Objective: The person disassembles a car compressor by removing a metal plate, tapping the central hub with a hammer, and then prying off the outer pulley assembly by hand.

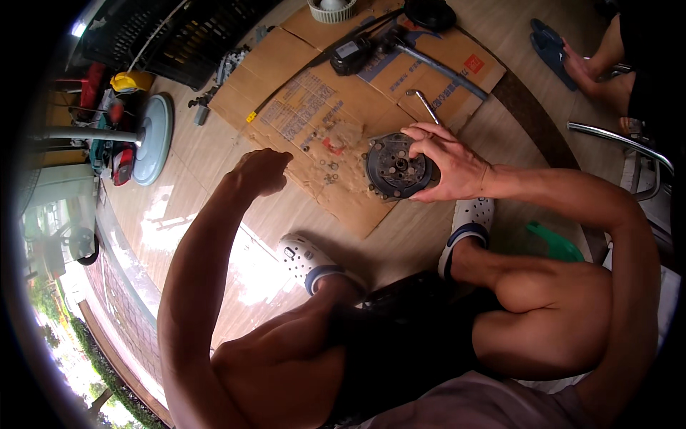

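My right hand (451, 163) grips the right side of a round dark metal machine part (391, 171), thumb at its lower edge and fingers at its upper edge. Bolt heads and a central hub show on the part's face, which is turned up toward me. To the left, my left hand (263, 172) hangs above the cardboard's edge with its fingers closed together; whatever they may hold is hidden. Between the hands, several small washers (329, 171) and bits lie on the cardboard (286, 143). A shiny wrench (424, 106) lies just beyond my right hand.
Farther back on the cardboard are a hammer (443, 69), a black boxy device (351, 57) and a yellow-tipped dark strip (251, 116). A white blower wheel (331, 10) sits at the far edge. A round pedestal base (154, 139) stands left; another person's foot (577, 68) is at right.
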`<state>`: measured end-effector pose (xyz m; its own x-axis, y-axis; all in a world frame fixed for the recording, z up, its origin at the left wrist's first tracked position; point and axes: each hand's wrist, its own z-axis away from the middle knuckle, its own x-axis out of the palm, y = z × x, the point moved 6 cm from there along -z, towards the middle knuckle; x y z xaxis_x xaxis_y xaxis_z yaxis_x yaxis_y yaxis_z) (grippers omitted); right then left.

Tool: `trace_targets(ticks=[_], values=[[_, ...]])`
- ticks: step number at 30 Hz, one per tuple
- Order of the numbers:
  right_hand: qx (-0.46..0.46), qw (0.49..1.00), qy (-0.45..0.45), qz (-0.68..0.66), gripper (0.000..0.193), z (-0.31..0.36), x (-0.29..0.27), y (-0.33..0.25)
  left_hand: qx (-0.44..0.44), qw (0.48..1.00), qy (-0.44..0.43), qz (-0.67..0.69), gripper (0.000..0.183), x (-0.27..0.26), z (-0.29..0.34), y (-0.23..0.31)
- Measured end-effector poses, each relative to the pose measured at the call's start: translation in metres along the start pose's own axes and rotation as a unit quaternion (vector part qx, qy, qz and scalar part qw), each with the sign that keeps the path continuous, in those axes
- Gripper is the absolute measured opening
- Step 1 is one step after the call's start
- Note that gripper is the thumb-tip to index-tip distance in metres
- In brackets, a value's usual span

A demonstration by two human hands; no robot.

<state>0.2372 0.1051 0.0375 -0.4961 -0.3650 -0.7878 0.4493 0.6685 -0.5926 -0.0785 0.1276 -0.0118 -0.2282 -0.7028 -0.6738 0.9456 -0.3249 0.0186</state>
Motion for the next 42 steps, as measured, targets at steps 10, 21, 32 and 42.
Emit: trace_targets(ticks=[10,21,32,42], values=[[-0.021,1.0,0.014,0.019,0.065,0.004,0.003,0.002,0.01,1.0,0.0,-0.003,0.055,-0.001,-0.008,0.008],[-0.025,0.998,0.011,0.048,0.082,0.004,0.007,0.0,0.016,1.0,0.003,-0.019,0.055,-0.002,-0.011,0.011],[-0.01,0.987,-0.092,0.134,0.101,-0.029,-0.003,-0.031,0.016,0.999,0.032,-0.02,0.053,-0.014,-0.001,0.01],[0.034,0.877,-0.371,0.303,0.103,-0.058,0.022,-0.058,0.027,0.991,0.125,-0.042,0.045,-0.056,0.016,0.022]])
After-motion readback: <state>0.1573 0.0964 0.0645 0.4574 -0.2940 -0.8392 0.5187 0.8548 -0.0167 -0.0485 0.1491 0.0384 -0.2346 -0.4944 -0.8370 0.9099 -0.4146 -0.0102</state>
